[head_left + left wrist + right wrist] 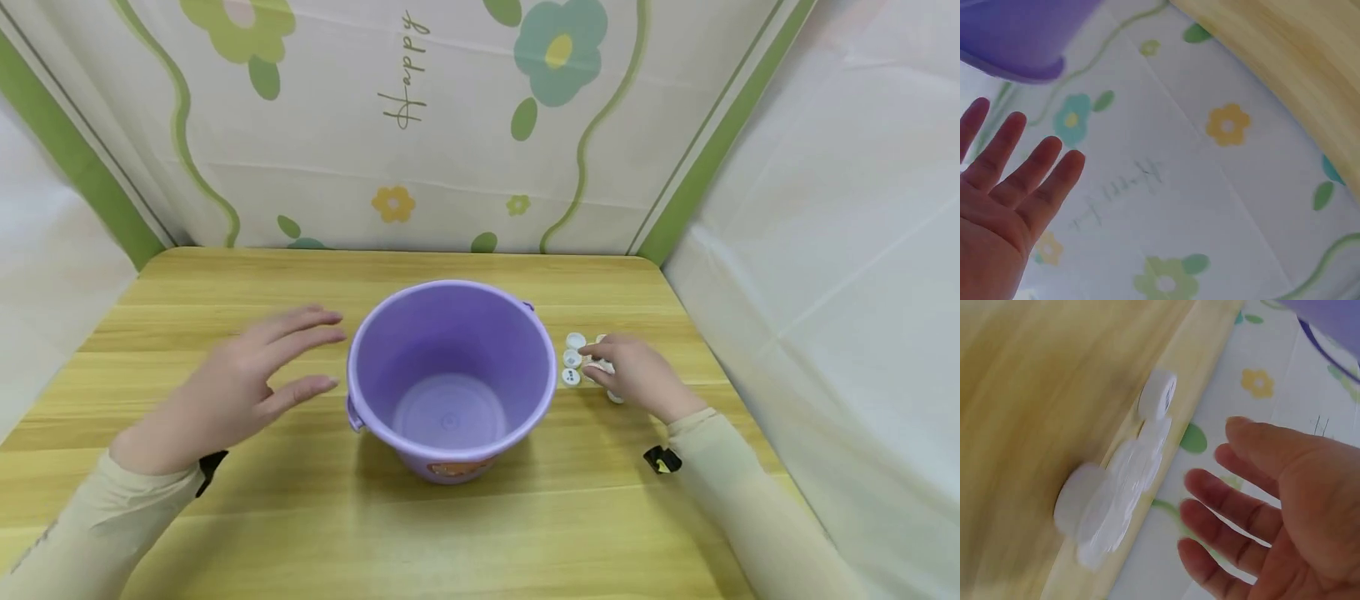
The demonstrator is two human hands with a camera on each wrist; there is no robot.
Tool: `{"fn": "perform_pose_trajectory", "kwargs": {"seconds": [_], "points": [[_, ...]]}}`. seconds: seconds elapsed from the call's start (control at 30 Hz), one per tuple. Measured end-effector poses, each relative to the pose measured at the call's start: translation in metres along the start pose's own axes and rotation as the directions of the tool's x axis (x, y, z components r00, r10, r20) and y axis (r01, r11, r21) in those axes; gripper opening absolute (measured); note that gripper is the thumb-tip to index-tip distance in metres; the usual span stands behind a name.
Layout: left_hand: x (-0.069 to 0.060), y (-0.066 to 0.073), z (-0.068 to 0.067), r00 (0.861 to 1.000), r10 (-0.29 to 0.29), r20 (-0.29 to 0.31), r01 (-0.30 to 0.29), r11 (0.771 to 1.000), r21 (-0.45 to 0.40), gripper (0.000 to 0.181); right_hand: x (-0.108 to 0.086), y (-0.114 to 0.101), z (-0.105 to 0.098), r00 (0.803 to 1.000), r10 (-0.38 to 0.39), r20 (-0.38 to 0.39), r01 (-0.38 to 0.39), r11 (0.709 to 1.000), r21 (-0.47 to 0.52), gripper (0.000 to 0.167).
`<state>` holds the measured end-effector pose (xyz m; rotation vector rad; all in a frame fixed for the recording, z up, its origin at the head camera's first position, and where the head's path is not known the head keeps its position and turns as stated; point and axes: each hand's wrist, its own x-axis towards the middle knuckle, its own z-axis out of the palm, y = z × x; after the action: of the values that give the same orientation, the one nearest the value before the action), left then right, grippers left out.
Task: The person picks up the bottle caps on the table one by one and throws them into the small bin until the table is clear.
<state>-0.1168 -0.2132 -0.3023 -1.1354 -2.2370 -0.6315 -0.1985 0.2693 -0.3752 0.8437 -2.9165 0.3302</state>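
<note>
A purple bucket point(450, 367) stands upright in the middle of the table, and its inside shows nothing but the bare bottom. To its right lies a group of several small white round caps point(572, 358), partly hidden under my right hand point(637, 375). In the right wrist view that hand's fingers are apart from the white caps point(1129, 475), loosely bent and holding nothing. My left hand point(247, 383) hovers left of the bucket with fingers stretched toward its rim, not touching it. The left wrist view shows those fingers point(1035, 175) spread below the bucket's edge.
The wooden table point(247, 533) ends at a back edge against a flowered cloth point(465, 150). White cloth point(840, 250) hangs along the right side. A black strap point(663, 460) is at the right wrist. The bucket's handle attaches at its left and right rim.
</note>
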Motion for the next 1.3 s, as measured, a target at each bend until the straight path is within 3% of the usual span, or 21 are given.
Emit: {"fn": "perform_pose_trajectory", "kwargs": {"seconds": [0.07,0.17,0.3,0.43,0.93,1.07,1.3], "points": [[0.005,0.014,0.003,0.992,0.110,-0.067,-0.111,0.994,-0.011,0.051,0.003,-0.006,0.002,1.000,-0.017,0.008,0.017,1.000,-0.006,0.027],[0.010,0.031,0.010,0.974,0.207,-0.096,-0.211,0.977,-0.030,0.044,0.006,-0.014,0.006,0.999,-0.009,0.036,0.010,1.000,-0.005,0.026],[0.012,0.045,0.020,0.957,0.268,-0.109,-0.275,0.960,-0.046,0.034,0.010,-0.021,0.010,0.998,0.013,0.057,-0.013,1.000,0.007,0.024],[0.011,0.048,0.026,0.948,0.287,-0.135,-0.297,0.953,-0.062,0.031,0.012,-0.024,0.015,0.997,0.019,0.076,-0.019,1.000,0.002,0.022],[0.009,0.049,0.029,0.974,0.198,-0.110,-0.215,0.962,-0.170,0.031,0.015,-0.024,0.025,0.997,0.027,0.074,-0.024,0.999,-0.040,0.010],[0.008,0.049,0.029,0.979,0.176,-0.107,-0.193,0.964,-0.181,0.032,0.017,-0.023,0.017,0.997,0.027,0.069,-0.027,1.000,-0.001,0.006],[0.005,0.049,0.027,0.991,0.123,-0.059,-0.132,0.973,-0.191,0.033,0.019,-0.017,-0.013,0.997,0.058,0.049,-0.062,0.995,0.083,0.018]]}}
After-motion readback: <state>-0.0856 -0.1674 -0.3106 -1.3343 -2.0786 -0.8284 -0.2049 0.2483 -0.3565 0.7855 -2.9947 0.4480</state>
